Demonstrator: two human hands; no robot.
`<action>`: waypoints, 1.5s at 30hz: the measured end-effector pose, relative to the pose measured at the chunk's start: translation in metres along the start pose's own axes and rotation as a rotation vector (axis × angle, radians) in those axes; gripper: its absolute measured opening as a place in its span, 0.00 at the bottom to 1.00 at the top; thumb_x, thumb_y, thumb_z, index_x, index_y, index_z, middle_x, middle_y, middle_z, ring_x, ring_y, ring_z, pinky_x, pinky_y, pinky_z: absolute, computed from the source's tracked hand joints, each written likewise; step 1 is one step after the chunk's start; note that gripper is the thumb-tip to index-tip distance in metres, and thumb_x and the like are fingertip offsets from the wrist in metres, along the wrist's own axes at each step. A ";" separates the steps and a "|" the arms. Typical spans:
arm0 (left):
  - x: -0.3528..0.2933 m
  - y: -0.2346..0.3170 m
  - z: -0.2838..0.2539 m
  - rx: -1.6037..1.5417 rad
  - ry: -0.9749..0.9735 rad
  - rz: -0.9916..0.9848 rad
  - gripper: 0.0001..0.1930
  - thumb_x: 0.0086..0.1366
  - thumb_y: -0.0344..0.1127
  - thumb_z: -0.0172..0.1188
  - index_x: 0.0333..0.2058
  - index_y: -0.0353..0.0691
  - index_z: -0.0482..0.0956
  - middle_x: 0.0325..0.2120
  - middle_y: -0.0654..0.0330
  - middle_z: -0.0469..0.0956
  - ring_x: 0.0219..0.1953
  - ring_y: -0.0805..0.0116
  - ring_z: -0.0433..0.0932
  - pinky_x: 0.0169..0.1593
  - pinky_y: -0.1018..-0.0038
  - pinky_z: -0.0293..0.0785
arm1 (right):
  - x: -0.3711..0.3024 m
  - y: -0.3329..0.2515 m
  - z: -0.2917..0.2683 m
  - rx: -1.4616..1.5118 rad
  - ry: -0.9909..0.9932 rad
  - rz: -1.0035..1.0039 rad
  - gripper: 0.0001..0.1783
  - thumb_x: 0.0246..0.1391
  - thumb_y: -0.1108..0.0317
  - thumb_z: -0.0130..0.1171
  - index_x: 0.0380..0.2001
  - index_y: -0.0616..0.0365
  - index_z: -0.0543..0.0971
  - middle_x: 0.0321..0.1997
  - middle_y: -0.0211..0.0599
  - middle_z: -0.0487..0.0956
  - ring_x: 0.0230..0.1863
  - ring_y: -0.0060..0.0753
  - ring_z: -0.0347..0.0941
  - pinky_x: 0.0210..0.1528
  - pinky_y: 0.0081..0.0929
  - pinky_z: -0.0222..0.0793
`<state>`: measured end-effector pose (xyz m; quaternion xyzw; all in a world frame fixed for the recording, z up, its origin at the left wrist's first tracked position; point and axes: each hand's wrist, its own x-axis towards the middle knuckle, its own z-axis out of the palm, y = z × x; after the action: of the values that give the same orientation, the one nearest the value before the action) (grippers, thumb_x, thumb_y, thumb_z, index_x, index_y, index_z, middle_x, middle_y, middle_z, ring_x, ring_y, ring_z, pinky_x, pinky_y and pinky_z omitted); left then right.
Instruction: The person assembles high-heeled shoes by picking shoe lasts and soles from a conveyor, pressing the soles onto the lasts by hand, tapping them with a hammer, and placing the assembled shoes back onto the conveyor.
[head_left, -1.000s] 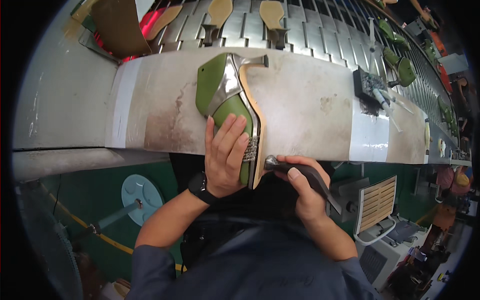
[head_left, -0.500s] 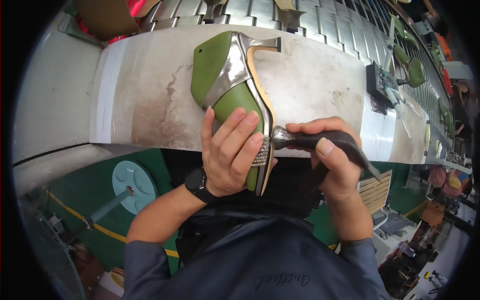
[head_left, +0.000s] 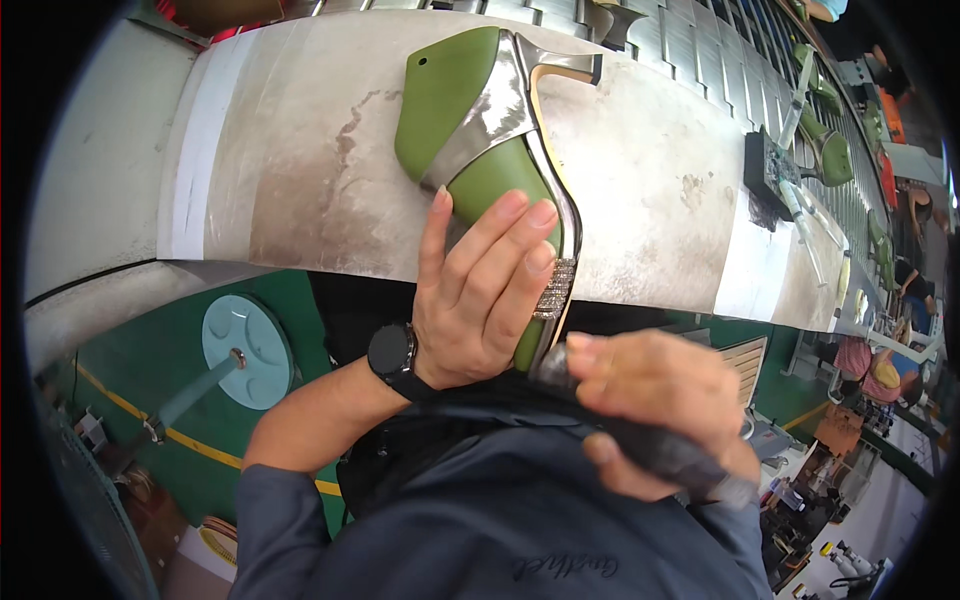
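Note:
A silver high-heeled sandal (head_left: 500,92) on a green shoe last (head_left: 440,110) lies on its side, with its heel at the far end and its toe toward me. My left hand (head_left: 480,300) grips it around the forefoot, beside the glittery strap (head_left: 556,288). In my right hand (head_left: 660,400), blurred by motion, is a dark shoemaker's hammer (head_left: 660,455). Its rounded metal face (head_left: 552,368) is by the sole edge near the toe; whether it touches is unclear. The hammer's handle is hidden.
A pale, stained worktop (head_left: 300,150) lies beneath the shoe's heel end. Beyond it runs a metal slat conveyor (head_left: 680,60) with other green lasts (head_left: 830,155). A dark block with brushes (head_left: 768,170) stands at the right. A light-blue round base (head_left: 248,350) is on the green floor.
The hammer has moved from the sole near the strap down toward the toe, nearer my body. The shoe and my left hand sit slightly farther right in view.

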<state>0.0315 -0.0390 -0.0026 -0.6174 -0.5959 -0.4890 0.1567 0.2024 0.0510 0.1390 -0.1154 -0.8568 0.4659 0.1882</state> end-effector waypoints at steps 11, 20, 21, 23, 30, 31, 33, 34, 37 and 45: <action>-0.004 0.001 0.003 -0.015 -0.001 -0.016 0.18 0.74 0.31 0.58 0.60 0.39 0.72 0.60 0.48 0.78 0.64 0.49 0.77 0.73 0.33 0.56 | -0.021 0.010 -0.016 0.605 0.241 0.418 0.20 0.59 0.74 0.67 0.53 0.69 0.79 0.55 0.58 0.84 0.59 0.47 0.83 0.65 0.38 0.75; -0.013 -0.010 -0.001 0.068 -0.113 0.139 0.38 0.70 0.47 0.67 0.67 0.30 0.60 0.61 0.41 0.70 0.68 0.38 0.70 0.72 0.25 0.54 | 0.044 0.024 -0.037 0.518 0.185 0.553 0.12 0.61 0.76 0.64 0.47 0.71 0.81 0.47 0.53 0.88 0.50 0.36 0.85 0.56 0.32 0.80; -0.014 -0.009 -0.001 0.055 -0.115 0.128 0.39 0.69 0.47 0.67 0.68 0.30 0.59 0.61 0.42 0.70 0.68 0.38 0.70 0.72 0.24 0.53 | 0.053 0.026 -0.041 0.501 0.176 0.601 0.13 0.60 0.76 0.64 0.46 0.71 0.82 0.46 0.52 0.88 0.49 0.35 0.85 0.55 0.30 0.80; -0.016 -0.008 -0.001 0.041 -0.117 0.109 0.39 0.69 0.46 0.68 0.68 0.31 0.59 0.61 0.42 0.70 0.68 0.39 0.69 0.71 0.23 0.53 | 0.069 0.032 -0.049 0.474 0.116 0.680 0.13 0.58 0.74 0.64 0.44 0.71 0.83 0.44 0.49 0.88 0.46 0.31 0.85 0.52 0.28 0.79; -0.015 -0.008 -0.001 -0.012 -0.110 0.073 0.38 0.68 0.45 0.70 0.68 0.35 0.60 0.62 0.48 0.70 0.70 0.44 0.68 0.71 0.21 0.53 | 0.106 0.048 -0.049 0.393 0.091 0.739 0.12 0.59 0.72 0.64 0.43 0.71 0.84 0.42 0.46 0.89 0.44 0.27 0.84 0.49 0.25 0.78; -0.015 -0.007 -0.002 -0.025 -0.109 0.072 0.37 0.68 0.45 0.70 0.67 0.35 0.61 0.62 0.49 0.70 0.70 0.45 0.68 0.70 0.21 0.53 | 0.108 0.051 -0.042 0.388 0.079 0.740 0.12 0.59 0.72 0.64 0.43 0.71 0.84 0.42 0.46 0.89 0.44 0.27 0.84 0.49 0.25 0.78; -0.021 0.001 0.005 -0.035 -0.010 -0.059 0.16 0.75 0.41 0.57 0.58 0.51 0.72 0.58 0.66 0.78 0.66 0.64 0.75 0.76 0.27 0.48 | 0.108 0.055 -0.029 0.399 0.229 0.648 0.13 0.60 0.73 0.64 0.45 0.71 0.82 0.45 0.48 0.88 0.46 0.28 0.84 0.52 0.26 0.78; -0.020 0.001 0.005 -0.062 -0.013 -0.056 0.15 0.75 0.42 0.57 0.58 0.52 0.73 0.58 0.68 0.78 0.66 0.65 0.75 0.76 0.27 0.47 | 0.105 0.058 -0.027 0.387 0.230 0.617 0.14 0.61 0.74 0.63 0.47 0.71 0.81 0.47 0.51 0.88 0.48 0.31 0.84 0.56 0.29 0.78; -0.018 -0.001 0.003 -0.104 -0.035 -0.051 0.14 0.75 0.44 0.58 0.56 0.55 0.75 0.56 0.73 0.78 0.66 0.70 0.75 0.77 0.29 0.46 | 0.099 0.067 -0.020 0.476 0.319 0.567 0.15 0.62 0.72 0.61 0.48 0.73 0.80 0.49 0.54 0.87 0.51 0.34 0.84 0.58 0.31 0.77; -0.016 -0.001 0.005 -0.110 -0.030 -0.042 0.14 0.74 0.44 0.60 0.55 0.55 0.75 0.56 0.73 0.79 0.65 0.71 0.76 0.77 0.30 0.47 | 0.154 0.064 -0.045 0.151 0.043 0.616 0.20 0.56 0.61 0.62 0.43 0.71 0.82 0.43 0.55 0.88 0.42 0.39 0.86 0.49 0.33 0.82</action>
<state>0.0353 -0.0440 -0.0178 -0.6197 -0.5833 -0.5149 0.1031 0.0838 0.1770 0.1404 -0.3651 -0.7402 0.5609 0.0643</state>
